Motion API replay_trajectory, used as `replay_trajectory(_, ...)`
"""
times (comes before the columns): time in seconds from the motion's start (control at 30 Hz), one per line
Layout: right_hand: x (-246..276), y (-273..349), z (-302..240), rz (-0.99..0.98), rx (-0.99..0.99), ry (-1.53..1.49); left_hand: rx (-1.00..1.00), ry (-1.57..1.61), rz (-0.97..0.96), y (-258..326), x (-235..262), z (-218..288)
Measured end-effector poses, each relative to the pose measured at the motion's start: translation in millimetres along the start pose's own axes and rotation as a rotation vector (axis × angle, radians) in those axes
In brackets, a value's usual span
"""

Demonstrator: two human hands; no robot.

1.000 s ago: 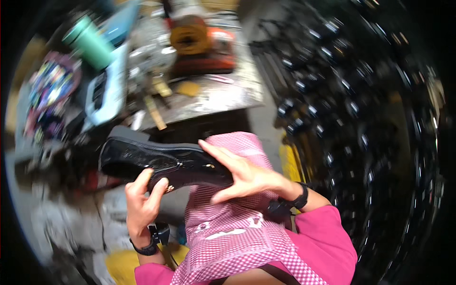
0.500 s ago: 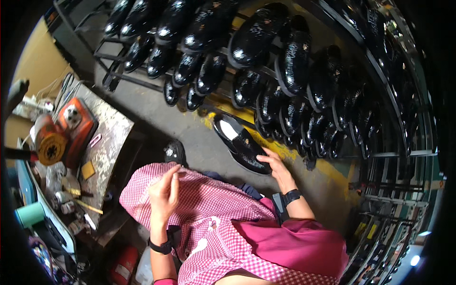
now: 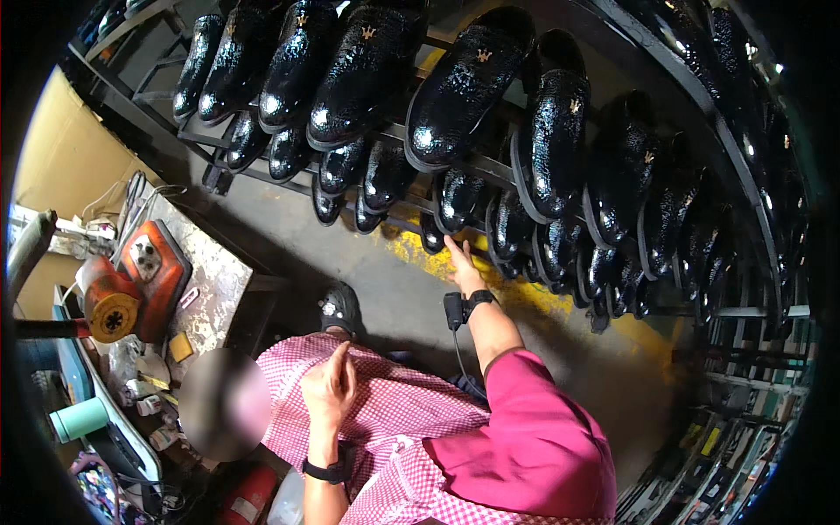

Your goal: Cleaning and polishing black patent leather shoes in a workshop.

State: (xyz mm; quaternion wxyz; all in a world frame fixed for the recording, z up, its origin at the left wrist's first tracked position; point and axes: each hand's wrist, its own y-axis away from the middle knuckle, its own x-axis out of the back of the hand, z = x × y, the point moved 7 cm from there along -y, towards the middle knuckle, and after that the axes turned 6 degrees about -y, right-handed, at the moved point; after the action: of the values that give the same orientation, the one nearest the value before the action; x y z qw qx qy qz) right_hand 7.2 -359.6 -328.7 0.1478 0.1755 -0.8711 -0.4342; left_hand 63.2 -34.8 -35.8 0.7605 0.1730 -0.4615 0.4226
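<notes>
Head view: short of the shoe rack, your left hand is raised over the checked apron, probably drawn in to leave the other arm room; its fingers curl loosely around nothing visible, though whether their tips meet cannot be told. Farther out, your right hand reaches the rack's lower tier, fingers spread, tips just under the toe of a black shoe; contact is unclear. On the rack's upper tier, shoes face toe-outward, presumably to protect their gloss.
</notes>
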Motion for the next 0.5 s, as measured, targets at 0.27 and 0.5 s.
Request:
replay_trajectory(0.27, 105, -136, 64, 0.274, 0.617, 1.265, 0.028, -0.058, 0.031, -4, 1, -2)
replay_trajectory(0.5, 171, -110, 36, 0.368, 0.800, 0.893, -0.023, -0.055, 0.042, -6, -5, 4)
